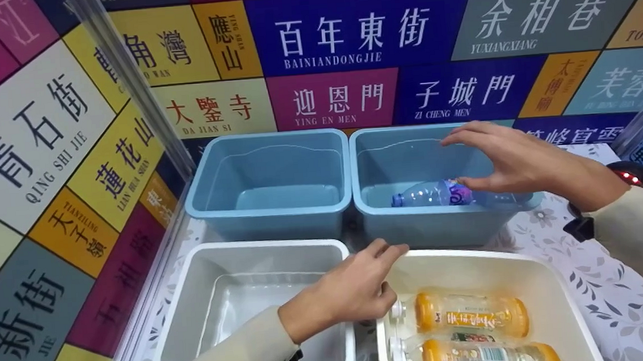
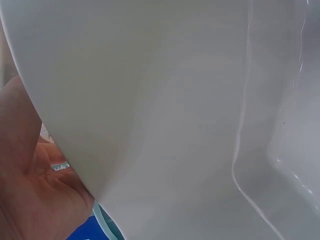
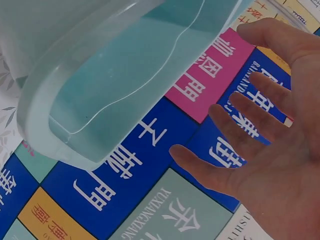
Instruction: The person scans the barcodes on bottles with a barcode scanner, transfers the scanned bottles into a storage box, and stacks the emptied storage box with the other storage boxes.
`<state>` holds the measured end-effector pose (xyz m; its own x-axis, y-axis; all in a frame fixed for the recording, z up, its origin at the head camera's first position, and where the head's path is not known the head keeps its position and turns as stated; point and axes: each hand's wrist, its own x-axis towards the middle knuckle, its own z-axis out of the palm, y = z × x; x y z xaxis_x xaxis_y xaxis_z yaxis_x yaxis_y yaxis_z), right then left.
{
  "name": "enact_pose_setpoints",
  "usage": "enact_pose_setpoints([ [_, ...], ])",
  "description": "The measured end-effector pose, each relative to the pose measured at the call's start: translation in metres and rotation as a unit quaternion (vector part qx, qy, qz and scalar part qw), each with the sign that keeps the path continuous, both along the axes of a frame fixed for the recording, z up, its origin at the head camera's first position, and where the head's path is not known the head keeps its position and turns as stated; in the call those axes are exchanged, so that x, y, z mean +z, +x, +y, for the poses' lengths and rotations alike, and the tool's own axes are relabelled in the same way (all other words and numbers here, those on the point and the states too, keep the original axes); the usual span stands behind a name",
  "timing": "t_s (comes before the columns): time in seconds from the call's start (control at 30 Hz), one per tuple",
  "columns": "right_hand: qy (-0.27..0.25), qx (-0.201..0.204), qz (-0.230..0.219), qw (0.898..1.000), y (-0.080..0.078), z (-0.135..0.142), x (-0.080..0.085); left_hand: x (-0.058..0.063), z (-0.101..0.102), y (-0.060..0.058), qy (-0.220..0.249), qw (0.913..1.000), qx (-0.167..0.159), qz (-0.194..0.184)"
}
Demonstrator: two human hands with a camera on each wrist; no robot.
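My right hand (image 1: 518, 158), fingers spread and holding nothing, is above the right side of the right blue bin (image 1: 443, 223). A clear plastic bottle (image 1: 427, 194) with a purple label and blue cap lies on its side in that bin, below the fingers. In the right wrist view the same hand (image 3: 270, 135) has its thumb and fingers apart. My left hand (image 1: 352, 289) is over the adjoining rims of the grey-white bin (image 1: 194, 302) and the cream bin (image 1: 474, 260), loosely bent, with nothing visible in it. Two orange-capped-looking drink bottles, an upper bottle (image 1: 472, 312) and a lower bottle (image 1: 481, 356), lie in the cream bin.
The left blue bin (image 1: 273, 212) stands beside the right one, behind the grey-white bin. Printed panels (image 1: 333, 100) rise behind and at the left. A leaf-patterned cloth (image 1: 618, 290) covers the table. A dark device with red lights (image 1: 635, 175) is near my right wrist.
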<state>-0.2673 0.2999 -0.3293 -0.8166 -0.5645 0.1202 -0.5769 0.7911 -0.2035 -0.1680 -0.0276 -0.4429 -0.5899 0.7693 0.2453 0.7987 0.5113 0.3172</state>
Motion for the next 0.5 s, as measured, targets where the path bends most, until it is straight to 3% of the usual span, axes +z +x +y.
enact_pose_setpoints([
  [0.5, 0.009, 0.066, 0.038, 0.997, 0.053, -0.001, -0.009, 0.001, 0.001, 0.001, -0.007, 0.9999, 0.005, -0.013],
])
